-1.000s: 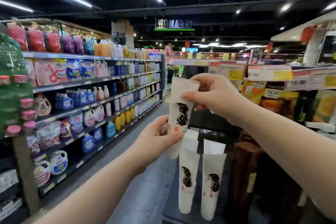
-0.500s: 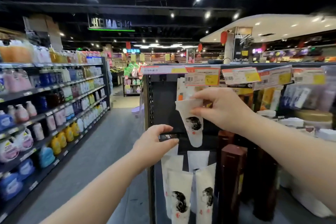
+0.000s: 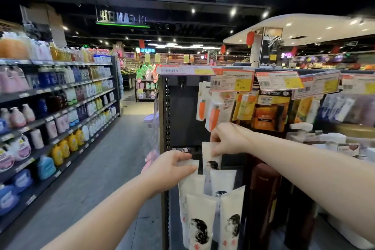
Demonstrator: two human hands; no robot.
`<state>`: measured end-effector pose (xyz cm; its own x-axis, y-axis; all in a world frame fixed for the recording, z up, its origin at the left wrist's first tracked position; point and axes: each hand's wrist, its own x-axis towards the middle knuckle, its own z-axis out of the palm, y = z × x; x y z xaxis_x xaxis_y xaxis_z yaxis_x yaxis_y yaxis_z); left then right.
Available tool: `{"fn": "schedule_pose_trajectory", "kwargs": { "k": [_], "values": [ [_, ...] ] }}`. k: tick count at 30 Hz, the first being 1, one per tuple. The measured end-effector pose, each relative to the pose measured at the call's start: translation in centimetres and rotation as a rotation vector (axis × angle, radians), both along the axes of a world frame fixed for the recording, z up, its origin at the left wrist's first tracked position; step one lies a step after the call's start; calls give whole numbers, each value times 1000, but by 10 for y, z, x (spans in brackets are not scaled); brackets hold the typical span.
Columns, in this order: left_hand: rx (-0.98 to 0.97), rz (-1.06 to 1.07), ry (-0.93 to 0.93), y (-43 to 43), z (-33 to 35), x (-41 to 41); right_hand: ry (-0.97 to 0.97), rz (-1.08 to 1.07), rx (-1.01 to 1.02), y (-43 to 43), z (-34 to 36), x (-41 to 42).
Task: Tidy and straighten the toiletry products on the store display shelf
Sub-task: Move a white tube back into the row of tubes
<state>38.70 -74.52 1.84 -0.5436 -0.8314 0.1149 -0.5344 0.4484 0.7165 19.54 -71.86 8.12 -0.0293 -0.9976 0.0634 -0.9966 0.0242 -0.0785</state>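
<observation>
Several white tubes with a black-haired head printed on them stand caps down on the end of a dark display shelf (image 3: 182,107). My right hand (image 3: 227,140) pinches the flat top of a rear white tube (image 3: 212,160) that stands behind the others. My left hand (image 3: 172,166) grips the top edge of the left white tube (image 3: 189,184). Two front tubes (image 3: 200,223) stand in the front row, with a third tube (image 3: 223,180) behind them.
Carrot-print packs (image 3: 213,115) and price tags (image 3: 231,81) hang above my hands. Dark brown bottles (image 3: 261,199) stand right of the tubes. A long shelf of detergent bottles (image 3: 67,111) lines the left side of the grey aisle floor (image 3: 113,158).
My right hand has lowered the tube from chest height down into the back row. My left hand has moved onto the left tube's top. My view has turned right toward the shelf.
</observation>
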Motion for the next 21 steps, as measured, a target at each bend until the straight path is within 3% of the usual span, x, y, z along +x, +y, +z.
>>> {"fn": "schedule_pose_trajectory", "kwargs": {
  "k": [6, 21],
  "values": [
    [-16, -5, 11, 3, -1, -1, 93, 2, 179, -10, -15, 0],
    [13, -21, 46, 2, -2, -2, 7, 26, 378, -5, -6, -1]
  ]
}}
